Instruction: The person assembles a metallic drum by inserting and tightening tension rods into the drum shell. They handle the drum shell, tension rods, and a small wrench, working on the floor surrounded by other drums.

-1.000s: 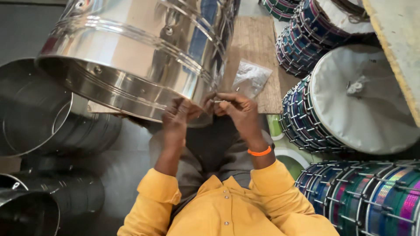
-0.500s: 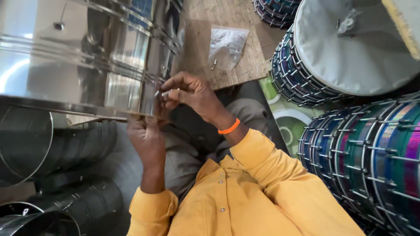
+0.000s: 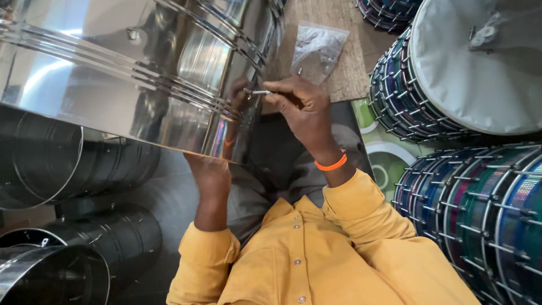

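A large shiny steel drum shell lies on its side across my lap, its ribbed wall facing me. My right hand, with an orange band at the wrist, pinches a small metal screw and holds its tip against the shell's wall near the rim. My left hand reaches under the shell's lower rim; its fingers are hidden inside the shell. I wear a yellow buttoned shirt.
A clear plastic bag of small hardware lies on a wooden board beyond my right hand. Finished drums with coloured shells and a grey-covered drum crowd the right. Bare steel shells are stacked at left.
The view has swung left and closer. My right hand has kept the screw at the shell wall, shifting along it, while my left hand has slid further beneath the rim.
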